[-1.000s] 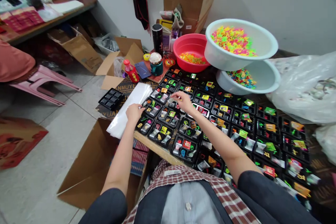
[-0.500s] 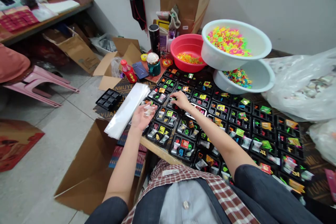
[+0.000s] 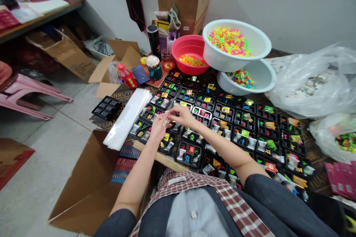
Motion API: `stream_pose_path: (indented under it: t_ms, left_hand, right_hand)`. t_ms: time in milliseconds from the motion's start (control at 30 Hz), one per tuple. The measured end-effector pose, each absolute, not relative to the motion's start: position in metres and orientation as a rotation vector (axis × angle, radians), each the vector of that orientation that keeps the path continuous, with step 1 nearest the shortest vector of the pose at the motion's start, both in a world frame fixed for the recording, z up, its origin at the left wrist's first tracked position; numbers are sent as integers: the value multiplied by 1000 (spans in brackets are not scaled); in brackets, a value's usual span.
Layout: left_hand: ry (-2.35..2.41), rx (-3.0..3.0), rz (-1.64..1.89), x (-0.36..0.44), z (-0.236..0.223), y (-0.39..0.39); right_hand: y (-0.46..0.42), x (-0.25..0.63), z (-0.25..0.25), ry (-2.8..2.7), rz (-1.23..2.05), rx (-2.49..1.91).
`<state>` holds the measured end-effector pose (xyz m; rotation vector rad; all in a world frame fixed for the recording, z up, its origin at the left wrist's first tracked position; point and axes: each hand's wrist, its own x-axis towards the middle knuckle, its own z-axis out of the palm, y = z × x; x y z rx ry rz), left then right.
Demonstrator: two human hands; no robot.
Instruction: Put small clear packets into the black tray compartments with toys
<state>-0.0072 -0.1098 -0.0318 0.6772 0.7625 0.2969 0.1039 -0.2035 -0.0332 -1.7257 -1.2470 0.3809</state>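
Observation:
My left hand (image 3: 158, 129) is curled around several small clear wrapped packets (image 3: 166, 122), partly hidden by the fingers. Against it, my right hand (image 3: 182, 115) pinches at a packet with its fingertips, which overlap the left fingers. Both hands are above rows of black compartment trays (image 3: 189, 154) holding small coloured plastic pieces, bright sachets and clear packets. Left of my left hand lies a stack of clear plastic bags (image 3: 129, 118). Beyond the bags is a stack of bare black trays (image 3: 107, 107).
Two pale basins (image 3: 236, 61) of coloured pieces are stacked at the back, beside a red basin (image 3: 189, 44). A red-capped bottle (image 3: 128, 77), phone (image 3: 140, 74) and green jar (image 3: 154, 71) stand nearby. An open carton (image 3: 83, 185) is below left; plastic sacks (image 3: 314, 85) lie right.
My right hand has moved left from over a tray to meet my left hand. My left hand has turned from an open palm to curled fingers. The view has shifted to the right.

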Motion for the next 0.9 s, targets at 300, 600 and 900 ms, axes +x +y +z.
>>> stream_pose_path:
  t_ms: [300,600,900]
  left_hand:
    - [730,622,214,-19,-27,-103]
    - [732,651,204,-26,-32,-106]
    - [688,747,188,-24,-29,-108]
  right_hand:
    - [-226,170,-38,-1047,270,-2097]
    - [-232,187,-49,-1511,517,-2296]
    - [-233,170,-46,-1426,415,-2146]
